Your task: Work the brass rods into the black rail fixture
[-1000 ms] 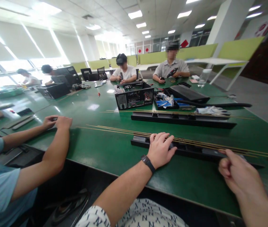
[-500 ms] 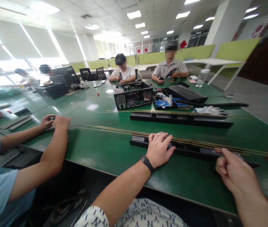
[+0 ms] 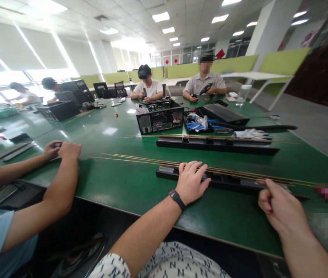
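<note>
Several thin gold-coloured rods lie along a long black channel-shaped bar on the green table. My left hand, with a dark wristband, rests palm down across the rods and the bar, its fingers spread. My right hand is at the right part of the same bar. Its fingers are curled, with thumb and index finger drawn together at the rods; what is between them is too small to make out. Farther back, a second black bar carries more gold rods.
Behind the bars stand an opened computer case and a box with blue-and-white gloves. White gloves and a black tube lie right. A co-worker's arms are on the left; two people sit opposite. A clear cup stands far right.
The whole view has shifted slightly, so everything appears a little farther left. Both my hands keep their places on the bar and rods.
</note>
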{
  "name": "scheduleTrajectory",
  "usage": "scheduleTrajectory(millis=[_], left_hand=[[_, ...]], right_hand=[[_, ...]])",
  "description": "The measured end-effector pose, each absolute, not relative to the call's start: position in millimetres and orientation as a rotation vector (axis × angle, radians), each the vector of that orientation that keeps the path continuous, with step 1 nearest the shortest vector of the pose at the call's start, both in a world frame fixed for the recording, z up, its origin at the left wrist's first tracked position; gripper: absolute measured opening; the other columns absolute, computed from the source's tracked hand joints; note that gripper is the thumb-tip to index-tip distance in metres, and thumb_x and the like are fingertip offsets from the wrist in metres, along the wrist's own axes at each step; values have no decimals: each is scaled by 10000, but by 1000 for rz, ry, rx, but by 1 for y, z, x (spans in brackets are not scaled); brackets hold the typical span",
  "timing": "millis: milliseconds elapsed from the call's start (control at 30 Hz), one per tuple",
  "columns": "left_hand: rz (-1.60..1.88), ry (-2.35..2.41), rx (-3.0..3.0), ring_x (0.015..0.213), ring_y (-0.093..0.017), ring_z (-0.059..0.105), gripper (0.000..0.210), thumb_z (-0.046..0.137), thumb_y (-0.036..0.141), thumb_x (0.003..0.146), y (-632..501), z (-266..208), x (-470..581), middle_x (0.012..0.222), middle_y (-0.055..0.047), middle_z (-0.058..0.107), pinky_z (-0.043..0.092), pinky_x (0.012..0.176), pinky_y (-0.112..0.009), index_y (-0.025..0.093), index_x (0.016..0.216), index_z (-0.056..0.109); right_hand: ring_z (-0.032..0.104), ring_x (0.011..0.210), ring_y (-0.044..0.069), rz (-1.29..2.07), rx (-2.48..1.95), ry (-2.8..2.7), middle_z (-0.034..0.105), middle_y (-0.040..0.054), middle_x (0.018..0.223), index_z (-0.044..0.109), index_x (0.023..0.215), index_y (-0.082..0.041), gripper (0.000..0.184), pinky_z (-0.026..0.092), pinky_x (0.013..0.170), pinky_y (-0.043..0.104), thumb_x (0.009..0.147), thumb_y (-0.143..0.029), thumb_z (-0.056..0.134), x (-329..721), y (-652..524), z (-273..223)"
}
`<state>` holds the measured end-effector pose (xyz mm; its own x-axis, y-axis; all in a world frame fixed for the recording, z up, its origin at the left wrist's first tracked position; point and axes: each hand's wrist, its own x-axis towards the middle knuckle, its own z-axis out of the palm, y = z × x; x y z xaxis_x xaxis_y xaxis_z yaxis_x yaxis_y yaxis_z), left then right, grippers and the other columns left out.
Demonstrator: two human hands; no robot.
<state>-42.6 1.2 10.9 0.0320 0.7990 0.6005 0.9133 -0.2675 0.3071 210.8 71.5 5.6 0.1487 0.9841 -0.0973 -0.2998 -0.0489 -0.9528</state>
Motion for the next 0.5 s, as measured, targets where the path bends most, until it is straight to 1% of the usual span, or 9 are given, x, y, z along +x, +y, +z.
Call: scheduleTrajectory(millis=[167,400,500], left_hand=[[-1053,-1800,-2133,1337,-252,528,424,626,432,959,1,12,-43,1384,-72,639,338,1116,-485,264,1345,585],[-1065,-1808,-2135,1345,-262,526,420,607,447,967,1,12,-43,1391,-77,638,337,1120,-489,280,1352,584],[-1071,-1802,-2139,1342,-264,528,419,600,449,971,0,13,-43,1390,-77,640,336,1116,-492,279,1353,584]], right_hand=[[335,287,65,1253,-1107,-851,506,-20,442,699,814,-151,401,230,272,156,643,-454,897,210,71,7],[334,291,78,1253,-1118,-871,494,-7,440,687,756,-187,360,224,268,171,656,-467,888,215,77,-1],[333,297,78,1259,-1135,-871,483,-4,439,687,738,-188,365,217,269,172,640,-470,898,216,78,-2]])
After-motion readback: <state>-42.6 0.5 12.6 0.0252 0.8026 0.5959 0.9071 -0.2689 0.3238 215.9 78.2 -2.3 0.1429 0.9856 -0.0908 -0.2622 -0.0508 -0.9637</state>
